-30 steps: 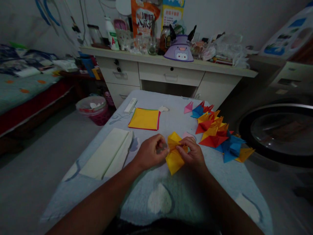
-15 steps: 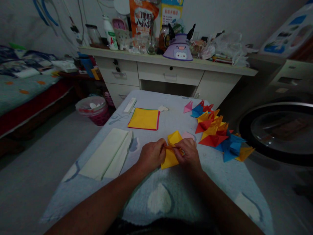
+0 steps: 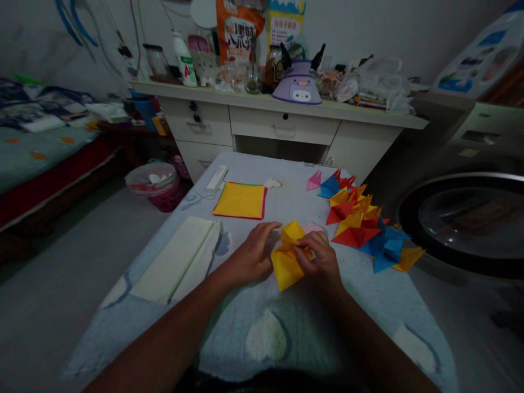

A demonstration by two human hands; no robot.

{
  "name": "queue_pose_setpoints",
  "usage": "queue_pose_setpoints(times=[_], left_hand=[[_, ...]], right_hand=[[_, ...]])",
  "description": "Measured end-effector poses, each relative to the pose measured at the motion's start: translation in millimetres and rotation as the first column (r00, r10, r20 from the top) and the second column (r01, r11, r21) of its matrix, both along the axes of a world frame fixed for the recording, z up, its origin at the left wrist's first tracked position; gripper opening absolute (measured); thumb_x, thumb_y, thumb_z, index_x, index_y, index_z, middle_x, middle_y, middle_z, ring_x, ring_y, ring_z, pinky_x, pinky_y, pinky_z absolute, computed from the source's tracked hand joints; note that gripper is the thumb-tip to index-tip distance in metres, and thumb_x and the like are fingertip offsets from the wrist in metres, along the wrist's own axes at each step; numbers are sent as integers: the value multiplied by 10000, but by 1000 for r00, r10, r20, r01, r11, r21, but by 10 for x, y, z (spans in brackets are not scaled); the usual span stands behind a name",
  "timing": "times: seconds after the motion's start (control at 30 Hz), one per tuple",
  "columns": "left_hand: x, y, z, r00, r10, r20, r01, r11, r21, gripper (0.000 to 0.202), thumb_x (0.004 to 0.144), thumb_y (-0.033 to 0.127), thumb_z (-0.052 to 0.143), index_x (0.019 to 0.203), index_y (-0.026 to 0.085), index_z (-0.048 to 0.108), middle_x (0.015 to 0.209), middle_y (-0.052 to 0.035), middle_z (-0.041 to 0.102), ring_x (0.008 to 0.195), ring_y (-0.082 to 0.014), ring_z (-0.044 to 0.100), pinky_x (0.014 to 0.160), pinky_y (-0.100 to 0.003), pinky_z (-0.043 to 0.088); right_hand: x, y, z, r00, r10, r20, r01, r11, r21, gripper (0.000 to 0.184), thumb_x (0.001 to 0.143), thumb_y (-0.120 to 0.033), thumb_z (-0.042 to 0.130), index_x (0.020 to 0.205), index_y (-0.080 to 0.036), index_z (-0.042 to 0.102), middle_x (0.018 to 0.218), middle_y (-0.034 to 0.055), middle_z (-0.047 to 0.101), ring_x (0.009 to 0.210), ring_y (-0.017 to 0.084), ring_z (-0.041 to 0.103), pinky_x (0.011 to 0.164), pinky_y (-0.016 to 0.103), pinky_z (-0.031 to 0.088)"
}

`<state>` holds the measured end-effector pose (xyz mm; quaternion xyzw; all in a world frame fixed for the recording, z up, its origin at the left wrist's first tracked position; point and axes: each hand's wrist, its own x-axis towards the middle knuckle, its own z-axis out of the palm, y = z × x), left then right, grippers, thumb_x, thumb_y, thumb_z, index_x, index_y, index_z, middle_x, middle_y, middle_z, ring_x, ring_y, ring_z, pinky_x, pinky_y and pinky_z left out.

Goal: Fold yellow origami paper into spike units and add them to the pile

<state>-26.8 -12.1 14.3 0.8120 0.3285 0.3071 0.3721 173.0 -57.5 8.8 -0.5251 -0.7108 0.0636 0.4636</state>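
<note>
Right hand point(image 3: 322, 257) pinches yellow paper point(image 3: 287, 270), left hand point(image 3: 252, 255) perhaps touching it.

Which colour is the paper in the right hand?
Yellow; the paper in the right hand shows best in the head view.

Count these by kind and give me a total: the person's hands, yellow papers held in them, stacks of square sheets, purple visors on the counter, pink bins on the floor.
Hands, left hand and right hand: 2
Held yellow paper: 1
Stack of square sheets: 1
Purple visor: 1
Pink bin: 1
Total: 6
</note>
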Motion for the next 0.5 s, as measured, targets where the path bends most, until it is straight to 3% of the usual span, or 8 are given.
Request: queue_pose_setpoints(times=[0.07, 0.17, 0.33, 0.5], left_hand=[[7, 2, -40, 993, -115, 23, 116, 991, -61, 839, 686, 93, 617, 1436, 235, 269, 1428, -152, 399, 1248, -266, 468, 1009, -436, 420], [44, -19, -67, 974, -188, 123, 210, 957, -202, 987, 697, 109, 682, 1484, 276, 110, 1357, -149, 478, 1173, -243, 545, 967, -399, 455], [113, -54, -56, 958, -109, 267, 205, 907, -367, 1086, 711, 149, 728, 1496, 317, -4, 1163, -87, 588, 1037, -201, 617, 895, -351, 487], [155, -25, -82, 922, -32, 386, 233, 841, -488, 1075, 665, 197, 790, 1489, 274, 103, 1052, -60, 617, 919, -183, 640, 802, -307, 502]], right_hand=[[6, 5, 30, 998, 42, -51, -43, 999, -16, 48, 804, -188, 624, 777, -227, 619, 702, 19, 587, 750, 200, 527, 690, 342, 415], [19, 18, 57, 989, 92, -116, -97, 995, -39, 56, 797, -189, 623, 760, -228, 607, 692, 10, 575, 723, 189, 532, 675, 330, 421], [49, 43, 33, 978, 135, -161, -148, 986, -73, 59, 795, -198, 616, 752, -227, 588, 690, 3, 558, 723, 184, 529, 685, 326, 423], [34, 29, -10, 987, 90, -132, -103, 990, -97, 38, 782, -211, 625, 785, -234, 595, 825, 34, 567, 854, 215, 526, 786, 377, 424]])
